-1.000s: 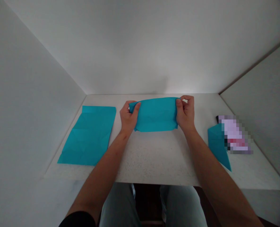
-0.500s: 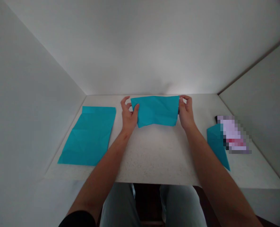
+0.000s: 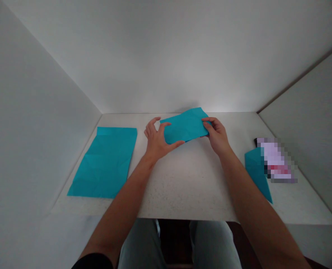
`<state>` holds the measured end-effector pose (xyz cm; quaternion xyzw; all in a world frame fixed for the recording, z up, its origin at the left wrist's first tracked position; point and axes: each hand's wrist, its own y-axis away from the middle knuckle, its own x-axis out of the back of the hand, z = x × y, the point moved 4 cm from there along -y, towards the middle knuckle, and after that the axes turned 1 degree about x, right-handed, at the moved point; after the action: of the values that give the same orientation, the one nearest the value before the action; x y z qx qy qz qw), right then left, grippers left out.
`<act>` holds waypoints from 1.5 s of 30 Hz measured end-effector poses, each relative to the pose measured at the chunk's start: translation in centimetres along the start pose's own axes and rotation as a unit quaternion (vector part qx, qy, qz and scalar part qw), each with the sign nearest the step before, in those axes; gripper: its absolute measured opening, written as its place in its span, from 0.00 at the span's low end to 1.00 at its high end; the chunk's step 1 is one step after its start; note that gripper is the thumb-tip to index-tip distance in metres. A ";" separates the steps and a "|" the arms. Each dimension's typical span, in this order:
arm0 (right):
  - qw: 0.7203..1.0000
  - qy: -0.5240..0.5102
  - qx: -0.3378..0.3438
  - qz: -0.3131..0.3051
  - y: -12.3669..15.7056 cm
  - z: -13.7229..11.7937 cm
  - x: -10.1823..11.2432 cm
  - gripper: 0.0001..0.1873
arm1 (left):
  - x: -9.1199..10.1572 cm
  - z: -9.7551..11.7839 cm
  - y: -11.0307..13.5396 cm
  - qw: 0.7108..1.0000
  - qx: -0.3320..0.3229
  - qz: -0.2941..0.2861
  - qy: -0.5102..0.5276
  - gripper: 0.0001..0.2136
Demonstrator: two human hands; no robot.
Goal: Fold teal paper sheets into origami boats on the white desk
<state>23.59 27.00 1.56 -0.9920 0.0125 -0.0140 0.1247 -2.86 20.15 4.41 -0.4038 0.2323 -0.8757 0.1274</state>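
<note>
A folded sheet of teal paper (image 3: 186, 126) is held up near the back of the white table, tilted with its right end higher. My right hand (image 3: 216, 133) pinches the paper's right edge between thumb and fingers. At the other end my left hand (image 3: 158, 139) has its fingers spread, the thumb along the paper's lower edge and the index finger over its left end. Whether the left fingers press on the paper I cannot tell, but they are not closed round it.
A larger teal sheet (image 3: 104, 164) with crease lines lies flat on the table's left. To the right is another folded teal piece (image 3: 256, 170), partly beneath a pixelated pale-purple object (image 3: 276, 158). White walls enclose the table (image 3: 179, 186) at the back and sides.
The paper has turned, its right end rising and its left end dropping. My left hand has loosened from its edge and spread its fingers; my right hand has shifted inward onto the paper.
</note>
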 end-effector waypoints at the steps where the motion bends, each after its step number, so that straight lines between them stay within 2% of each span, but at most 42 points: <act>1: 1.000 0.000 -0.011 0.000 0.1 0.0 -0.1 0.20 | -0.2 0.4 0.1 0.999 -0.021 -0.033 -0.025 0.38; 5: 0.999 -0.003 -0.049 0.003 0.3 -0.1 -0.5 0.24 | -1.1 1.5 0.6 0.983 -0.105 -0.142 -0.044 0.34; 8: 0.998 0.002 -0.064 -0.006 0.4 -0.1 -0.7 0.26 | -1.6 1.4 0.6 0.978 -0.129 -0.164 -0.028 0.28; 11: 0.998 0.011 -0.061 -0.017 0.5 -0.2 -0.9 0.29 | -2.0 0.8 0.4 0.979 -0.109 -0.170 -0.008 0.15; 13: 0.999 0.010 -0.052 -0.010 0.6 -0.3 -0.8 0.34 | -2.0 0.3 0.1 0.984 -0.086 -0.158 0.014 0.08; 18: 0.999 0.016 -0.043 -0.005 0.9 -0.4 -0.6 0.46 | -1.5 -0.6 -0.3 0.987 0.010 -0.085 0.138 0.08; 23: 0.999 0.048 -0.021 0.014 0.4 0.7 0.3 0.50 | -1.9 -1.7 -0.5 0.938 0.162 -0.061 0.301 0.15; 27: 0.990 0.121 0.007 0.079 -0.4 1.4 3.2 0.47 | -1.6 -3.4 -1.3 0.913 0.230 -0.006 0.336 0.17; 29: 0.973 0.202 0.023 0.111 -0.6 1.1 5.0 0.42 | -1.6 -4.3 -1.5 0.908 0.257 -0.026 0.331 0.14; 33: 0.913 0.373 0.049 0.156 -0.4 -0.1 7.8 0.35 | -1.0 -5.4 -1.2 0.915 0.291 -0.135 0.245 0.09; 35: 0.891 0.425 0.053 0.148 -0.4 -0.4 8.0 0.34 | 0.0 -5.3 -1.2 0.939 0.272 -0.154 0.142 0.08; 36: 0.884 0.444 0.053 0.134 -0.4 -0.5 7.8 0.33 | 0.8 -5.0 -1.3 0.955 0.250 -0.138 0.081 0.07; 38: 0.878 0.467 0.054 0.092 -0.5 -0.4 6.9 0.31 | 2.5 -3.6 -1.5 0.980 0.185 -0.066 -0.034 0.11; 40: 0.879 0.472 0.058 0.032 -0.5 -0.2 5.7 0.31 | 3.5 -1.4 -1.4 0.989 0.107 -0.014 -0.105 0.17; 41: 0.881 0.468 0.062 -0.002 -0.5 -0.1 5.1 0.31 | 3.3 -0.3 -1.2 0.990 0.069 -0.019 -0.120 0.17; 42: 0.883 0.463 0.067 -0.035 -0.4 -0.1 4.6 0.31 | 2.8 0.8 -0.9 0.991 0.034 -0.047 -0.123 0.16; 44: 0.881 0.458 0.076 -0.088 -0.2 -0.1 3.8 0.30 | 0.7 2.6 0.1 0.984 -0.026 -0.136 -0.113 0.17; 45: 0.878 0.460 0.081 -0.102 -0.1 -0.1 3.5 0.29 | -0.7 3.2 0.8 0.975 -0.050 -0.187 -0.108 0.22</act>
<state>27.13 26.93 1.74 -0.8562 -0.0340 -0.4821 0.1826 0.07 18.75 5.40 -0.5383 0.1808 -0.8224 -0.0342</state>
